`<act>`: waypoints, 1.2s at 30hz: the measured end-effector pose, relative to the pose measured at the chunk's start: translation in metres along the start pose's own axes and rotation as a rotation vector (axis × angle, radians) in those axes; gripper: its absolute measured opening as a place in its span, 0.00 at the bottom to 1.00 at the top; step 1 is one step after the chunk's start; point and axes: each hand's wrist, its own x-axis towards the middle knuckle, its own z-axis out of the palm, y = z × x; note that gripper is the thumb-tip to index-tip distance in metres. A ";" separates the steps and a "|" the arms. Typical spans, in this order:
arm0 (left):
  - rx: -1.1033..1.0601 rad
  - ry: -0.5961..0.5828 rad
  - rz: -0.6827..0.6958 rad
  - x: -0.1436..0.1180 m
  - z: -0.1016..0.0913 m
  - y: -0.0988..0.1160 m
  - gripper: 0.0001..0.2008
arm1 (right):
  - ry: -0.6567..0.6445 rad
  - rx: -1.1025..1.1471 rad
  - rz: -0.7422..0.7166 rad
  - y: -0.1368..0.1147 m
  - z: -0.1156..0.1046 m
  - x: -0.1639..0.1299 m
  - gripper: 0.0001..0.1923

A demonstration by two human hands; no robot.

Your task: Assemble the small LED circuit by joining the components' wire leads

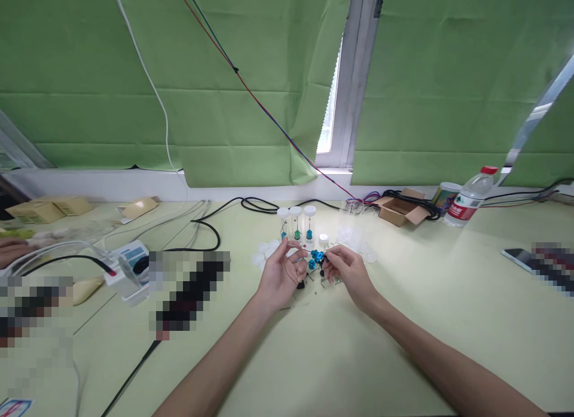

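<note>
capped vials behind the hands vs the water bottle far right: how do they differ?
Pose: the three capped vials stand upright in a row; the water bottle leans.
Caps: the vials have white caps, the water bottle a red one.
Place: the vials sit just behind the left hand and right hand; the bottle is near the cardboard box.
Shared: both are clear containers.

— How many capped vials stand on the tabletop (314, 357)?
— Three clear vials (296, 222), in a row.
— Bottles?
— One water bottle (469, 204), one can (445, 195) beside it.
— Boxes?
— One open cardboard box (397, 209), plus two yellow cartons (49, 208).
— Phones?
— One phone (520, 258).
</note>
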 end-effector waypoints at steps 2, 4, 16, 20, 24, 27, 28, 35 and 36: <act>-0.065 0.017 -0.031 0.001 0.000 0.001 0.10 | 0.004 -0.004 -0.005 0.001 0.000 0.001 0.17; -0.104 0.037 -0.046 0.001 -0.001 0.001 0.10 | 0.004 -0.008 -0.010 0.002 -0.001 0.002 0.16; -0.103 0.018 -0.089 -0.001 0.003 0.001 0.11 | 0.023 -0.016 -0.020 0.004 -0.005 0.005 0.15; -0.113 0.001 -0.105 -0.002 0.003 0.001 0.12 | 0.024 -0.020 -0.023 0.005 -0.006 0.006 0.15; -0.092 -0.014 -0.104 -0.002 0.003 0.000 0.12 | 0.026 -0.021 -0.026 0.006 -0.006 0.006 0.16; -0.075 -0.018 -0.101 -0.002 0.003 -0.001 0.12 | 0.030 -0.012 -0.018 0.006 -0.007 0.006 0.17; -0.073 -0.019 -0.103 -0.002 0.002 -0.001 0.12 | 0.032 -0.011 -0.016 0.006 -0.006 0.007 0.17; -0.056 -0.017 -0.133 0.003 -0.007 -0.002 0.15 | 0.028 -0.010 -0.021 0.005 -0.005 0.007 0.16; -0.055 -0.009 -0.136 0.003 -0.007 -0.002 0.15 | 0.028 -0.010 -0.021 0.005 -0.005 0.007 0.16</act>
